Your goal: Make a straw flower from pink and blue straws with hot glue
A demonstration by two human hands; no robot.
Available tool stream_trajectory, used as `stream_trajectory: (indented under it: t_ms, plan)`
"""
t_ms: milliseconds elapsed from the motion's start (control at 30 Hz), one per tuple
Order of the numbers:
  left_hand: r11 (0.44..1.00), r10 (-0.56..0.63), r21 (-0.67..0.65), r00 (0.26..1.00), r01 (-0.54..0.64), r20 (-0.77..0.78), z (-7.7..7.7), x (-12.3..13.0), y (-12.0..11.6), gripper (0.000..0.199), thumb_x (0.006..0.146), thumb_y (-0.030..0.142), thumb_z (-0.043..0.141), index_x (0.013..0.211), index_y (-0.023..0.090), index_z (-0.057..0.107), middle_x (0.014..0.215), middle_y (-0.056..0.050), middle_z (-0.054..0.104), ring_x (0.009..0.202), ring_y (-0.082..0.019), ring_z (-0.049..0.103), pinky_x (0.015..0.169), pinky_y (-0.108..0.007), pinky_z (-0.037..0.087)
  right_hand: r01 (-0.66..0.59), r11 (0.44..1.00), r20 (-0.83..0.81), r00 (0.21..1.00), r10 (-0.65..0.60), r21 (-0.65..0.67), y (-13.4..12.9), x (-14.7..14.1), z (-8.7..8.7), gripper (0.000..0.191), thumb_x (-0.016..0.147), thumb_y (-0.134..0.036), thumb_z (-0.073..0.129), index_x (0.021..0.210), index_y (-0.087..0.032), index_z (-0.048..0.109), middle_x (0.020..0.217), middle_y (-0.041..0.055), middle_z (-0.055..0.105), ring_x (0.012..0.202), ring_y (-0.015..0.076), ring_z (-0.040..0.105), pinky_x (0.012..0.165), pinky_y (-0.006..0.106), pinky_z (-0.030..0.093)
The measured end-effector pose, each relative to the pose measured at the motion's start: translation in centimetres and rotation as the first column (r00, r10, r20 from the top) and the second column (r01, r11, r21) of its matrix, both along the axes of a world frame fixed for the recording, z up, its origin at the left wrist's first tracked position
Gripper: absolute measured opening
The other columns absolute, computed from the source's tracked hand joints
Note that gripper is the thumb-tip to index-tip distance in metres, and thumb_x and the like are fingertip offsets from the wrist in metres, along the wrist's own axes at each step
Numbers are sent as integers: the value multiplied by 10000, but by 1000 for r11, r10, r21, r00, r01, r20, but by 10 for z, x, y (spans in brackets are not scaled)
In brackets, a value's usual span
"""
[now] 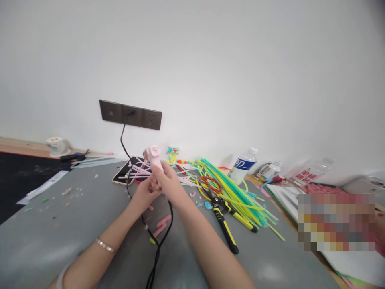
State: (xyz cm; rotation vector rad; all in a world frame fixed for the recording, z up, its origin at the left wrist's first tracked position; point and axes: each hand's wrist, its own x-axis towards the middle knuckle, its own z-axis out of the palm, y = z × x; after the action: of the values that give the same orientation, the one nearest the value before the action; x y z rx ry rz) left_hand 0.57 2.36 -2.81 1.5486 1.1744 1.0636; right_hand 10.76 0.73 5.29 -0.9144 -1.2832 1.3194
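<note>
While the R hand (169,181) grips a pink handheld tool (154,157) over the table (264,261), the L hand (146,192) is closed around its lower end, w/ black cord (157,251) below & yellow-black pliers (224,224) on R.

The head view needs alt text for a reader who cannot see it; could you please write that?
A right hand holds a pale pink object, the left hand close below, over a cluttered gray table. To the right lie black-and-yellow pliers and green and yellow strips.

Bright, diffuse light | soft glare on tabletop (72,224) | faint shadows on wall (210,80) | edges stretched | pixelated patch (336,222) right
</note>
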Motion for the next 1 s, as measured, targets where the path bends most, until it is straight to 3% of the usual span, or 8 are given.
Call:
stream_trajectory:
  t_ms: [67, 200, 333, 500, 700, 867, 1000]
  plan:
    - [999, -31, -40, 999, 30, -22, 5, -2, -2, 327, 730, 375, 732, 947, 146, 646, 716, -14, 629, 562, -205, 604, 279, -252, 456, -77, 997, -142, 987, 74, -18, 5, 10, 3, 323, 810, -466, 642, 831, -214, 442, 526, -112, 407, 392, 55, 339, 409, 190, 268]
    - [995, -47, -86, 999, 45, -18, 17, -3, -6, 422, 730, 472, 663, 1034, 182, 628, 864, -55, 682, 666, -231, 658, 256, -223, 450, -167, 985, -362, 921, 143, -36, 2, 35, -3, 405, 755, -501, 714, 915, -186, 516, 481, -126, 395, 360, 40, 294, 390, 174, 218]
    - [999, -34, -42, 999, 36, 35, 20, -3, -7, 397, 731, 431, 668, 1037, 179, 638, 942, -88, 717, 762, -247, 690, 299, -189, 453, -288, 952, -505, 839, 201, -101, -14, 74, -24, 439, 804, -533, 671, 1027, -164, 582, 447, -135, 337, 330, 34, 157, 362, 180, 168]
    - [998, 21, 50, 995, -26, 96, 16, -5, -4, 320, 758, 379, 657, 1006, 176, 650, 932, -84, 720, 833, -247, 688, 381, -194, 497, -325, 930, -384, 892, 240, -173, -35, 110, -45, 452, 863, -614, 567, 959, -172, 581, 397, -123, 336, 267, 47, 186, 332, 194, 148]
    - [987, 88, 129, 993, -97, 79, 13, -6, -5, 291, 777, 376, 652, 999, 188, 665, 867, -53, 688, 792, -200, 654, 469, -198, 527, -265, 944, -224, 950, 220, -197, -44, 108, -53, 470, 901, -610, 509, 958, -147, 567, 417, -113, 360, 277, 40, 230, 324, 177, 140]
    - [995, 90, 41, 996, -91, 27, 14, -4, -10, 351, 776, 425, 644, 1053, 211, 656, 838, -42, 622, 746, -209, 620, 294, -156, 422, -272, 942, -176, 955, 240, -194, -48, 97, -58, 511, 891, -640, 493, 975, -142, 574, 420, -113, 367, 276, 43, 247, 318, 174, 155]
    - [996, 69, 48, 997, -71, 37, 17, -4, -13, 321, 777, 379, 634, 1050, 211, 652, 890, -49, 621, 730, -193, 605, 263, -131, 399, -260, 946, -152, 961, 233, -196, -50, 95, -58, 479, 910, -619, 478, 951, -149, 560, 430, -106, 377, 287, 46, 249, 323, 181, 151]
